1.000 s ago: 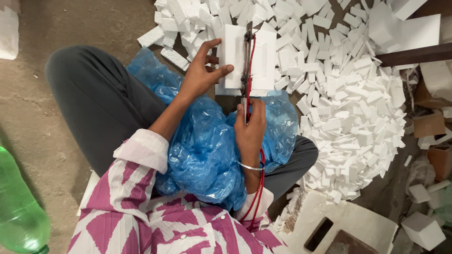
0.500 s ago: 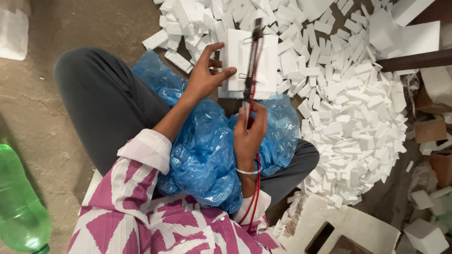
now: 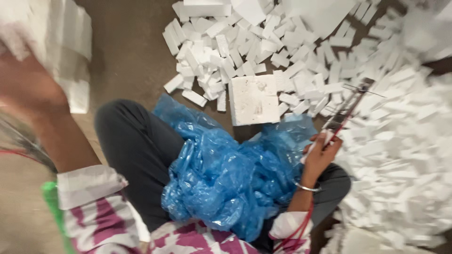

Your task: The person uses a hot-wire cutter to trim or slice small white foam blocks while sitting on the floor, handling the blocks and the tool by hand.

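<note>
One square white foam slab point(image 3: 254, 99) lies just above the crumpled blue plastic sheet point(image 3: 226, 181); right hand point(image 3: 321, 151) clasps thin wire cutter tool point(image 3: 346, 110) right of the slab; blurred left hand point(image 3: 26, 87) far left, grip unclear. Cutting looks paused; next likely needs a slab fetched.

Blue plastic sheet point(image 3: 226, 183), green bottle point(image 3: 54, 207)

A crumpled blue plastic sheet point(image 3: 226, 183) lies across the seated person's lap. Just ahead of it, a square white foam block point(image 3: 254, 99) rests on the concrete floor point(image 3: 127, 56). Behind and to the right of that block spreads a heap of small white foam strips point(image 3: 301, 61). The right hand point(image 3: 321, 153), at the sheet's right edge, grips a thin wire-frame cutting tool point(image 3: 346, 110) slanting over the strips. The left hand point(image 3: 26, 87) is raised at far left, beside a stack of white foam slabs point(image 3: 70, 51).
</note>
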